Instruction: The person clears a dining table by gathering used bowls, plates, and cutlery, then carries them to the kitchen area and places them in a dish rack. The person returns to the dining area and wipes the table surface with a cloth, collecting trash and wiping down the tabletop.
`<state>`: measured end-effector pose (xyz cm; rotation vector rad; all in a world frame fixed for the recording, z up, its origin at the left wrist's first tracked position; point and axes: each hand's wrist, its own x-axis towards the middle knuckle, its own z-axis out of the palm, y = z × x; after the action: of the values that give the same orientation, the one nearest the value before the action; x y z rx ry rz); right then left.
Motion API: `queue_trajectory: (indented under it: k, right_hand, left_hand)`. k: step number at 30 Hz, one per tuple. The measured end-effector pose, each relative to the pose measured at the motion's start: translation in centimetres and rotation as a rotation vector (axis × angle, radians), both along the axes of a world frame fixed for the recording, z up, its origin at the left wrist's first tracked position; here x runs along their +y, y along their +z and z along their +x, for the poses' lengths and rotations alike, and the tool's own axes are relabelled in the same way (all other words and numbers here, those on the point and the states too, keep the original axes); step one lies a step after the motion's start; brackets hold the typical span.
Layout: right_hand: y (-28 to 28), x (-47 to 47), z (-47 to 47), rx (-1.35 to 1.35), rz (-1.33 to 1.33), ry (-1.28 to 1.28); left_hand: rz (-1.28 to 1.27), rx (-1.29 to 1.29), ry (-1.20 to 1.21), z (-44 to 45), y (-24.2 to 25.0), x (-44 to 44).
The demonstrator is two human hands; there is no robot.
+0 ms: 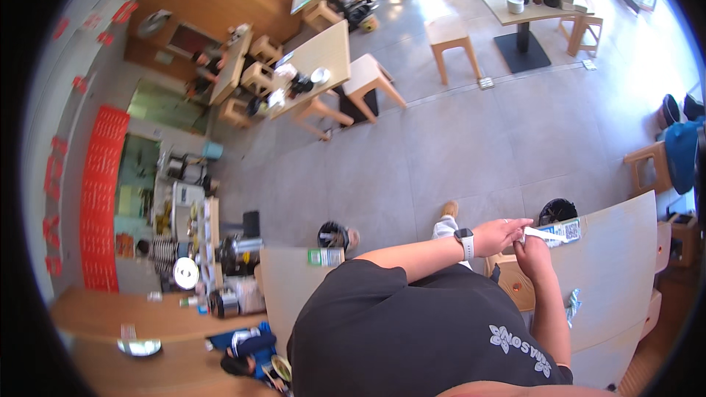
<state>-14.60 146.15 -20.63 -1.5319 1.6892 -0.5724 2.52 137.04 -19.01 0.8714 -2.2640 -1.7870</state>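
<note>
My left hand [501, 236], with a white smartwatch [466, 240] on its wrist, meets my right hand [534, 256] near the edge of a light wooden table [612, 264]. A thin white strip [543, 234], perhaps paper or plastic, sticks out from between my hands over the tabletop. My right hand is closed around its near end; the fingers of my left hand are extended beside it. A sticker with a printed code [572, 230] lies on the table just past the strip. A crumpled blue-and-white item [573, 307] rests on the same table.
A black bin [558, 212] stands by the table, another [333, 235] farther left. A stool [510, 281] is under my arms. Tables [317, 58] and stools [447, 36] stand across the grey floor. Several people are about, one seated at lower left [251, 347] and one near the counter [160, 251].
</note>
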Motion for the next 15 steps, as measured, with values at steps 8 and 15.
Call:
queue_trajectory:
  k: [8, 15]
  right_hand:
    - [2.1, -20.0, 13.4, 0.157, 0.072, -0.063]
    - [4.1, -26.9, 19.4, 0.249, 0.169, 0.216]
  left_hand:
    - [0.548, 0.269, 0.489, 9.9, -6.7, -14.7]
    - [0.735, 0.356, 0.430, 16.9, -2.8, -21.8]
